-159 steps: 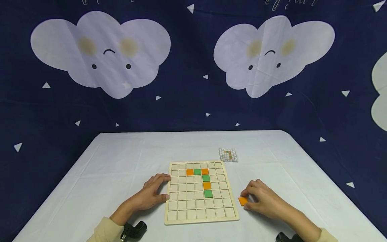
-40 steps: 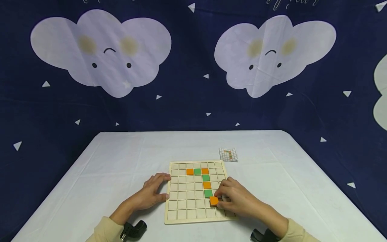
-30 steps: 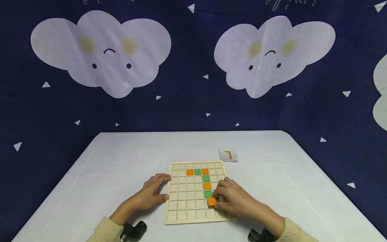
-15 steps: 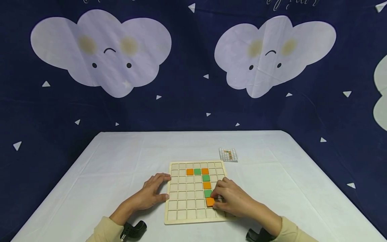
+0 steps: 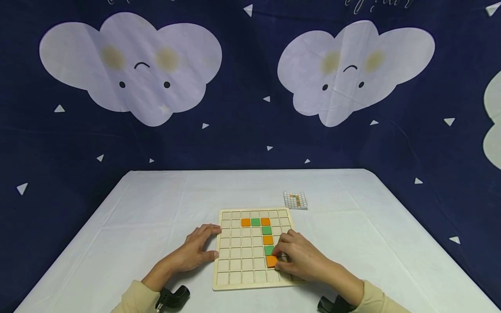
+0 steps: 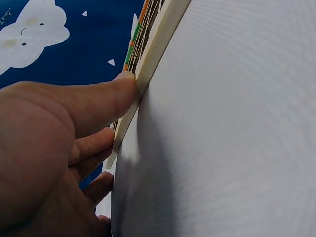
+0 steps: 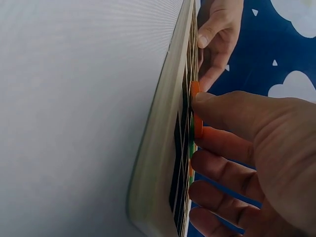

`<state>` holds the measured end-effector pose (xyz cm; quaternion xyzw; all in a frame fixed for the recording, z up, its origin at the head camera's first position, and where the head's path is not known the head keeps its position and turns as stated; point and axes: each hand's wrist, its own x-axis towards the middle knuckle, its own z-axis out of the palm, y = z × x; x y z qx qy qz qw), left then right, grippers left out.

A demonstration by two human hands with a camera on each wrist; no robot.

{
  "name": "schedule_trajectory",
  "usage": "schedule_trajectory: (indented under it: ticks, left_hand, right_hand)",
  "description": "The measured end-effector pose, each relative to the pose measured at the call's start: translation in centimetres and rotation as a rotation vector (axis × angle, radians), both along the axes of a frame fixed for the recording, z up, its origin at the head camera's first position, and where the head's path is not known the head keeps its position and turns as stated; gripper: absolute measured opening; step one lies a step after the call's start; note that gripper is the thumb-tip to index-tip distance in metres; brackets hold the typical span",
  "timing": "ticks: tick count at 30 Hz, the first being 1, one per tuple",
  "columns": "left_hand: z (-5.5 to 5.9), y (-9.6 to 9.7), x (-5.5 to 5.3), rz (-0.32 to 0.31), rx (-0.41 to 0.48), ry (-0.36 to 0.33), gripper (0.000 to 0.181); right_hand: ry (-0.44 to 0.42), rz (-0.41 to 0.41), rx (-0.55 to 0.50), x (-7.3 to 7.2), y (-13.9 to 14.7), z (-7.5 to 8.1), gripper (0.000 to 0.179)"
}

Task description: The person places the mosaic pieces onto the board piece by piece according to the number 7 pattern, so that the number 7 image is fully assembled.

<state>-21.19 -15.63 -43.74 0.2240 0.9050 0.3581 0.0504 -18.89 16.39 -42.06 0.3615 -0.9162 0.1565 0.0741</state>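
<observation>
Right hand (image 5: 299, 258) pinches a small orange square tile (image 5: 272, 261) between thumb and fingertips, tile tilted over the light wooden grid board (image 5: 235, 278), just below the green tile (image 5: 268, 250). Left hand (image 5: 193, 250) lies relaxed, thumb pressed against the board's left edge.

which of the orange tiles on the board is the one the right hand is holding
The orange tile lowest on the wooden board, directly below the bottom green tile. The right hand pinches it; the other three orange tiles sit untouched farther up.
</observation>
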Motion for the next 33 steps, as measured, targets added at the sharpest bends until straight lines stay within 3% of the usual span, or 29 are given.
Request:
schedule_trajectory:
  ticks: [21, 33]
  left_hand:
    - [-0.18, 0.01, -0.08, 0.004, 0.005, 0.001, 0.054]
    - [-0.07, 0.13, -0.10, 0.007, -0.006, -0.003, 0.053]
  right_hand:
    - [-0.010, 0.002, -0.005, -0.03, 0.00, -0.11, 0.018]
    - [-0.052, -0.017, -0.059, -0.02, 0.39, -0.06, 0.017]
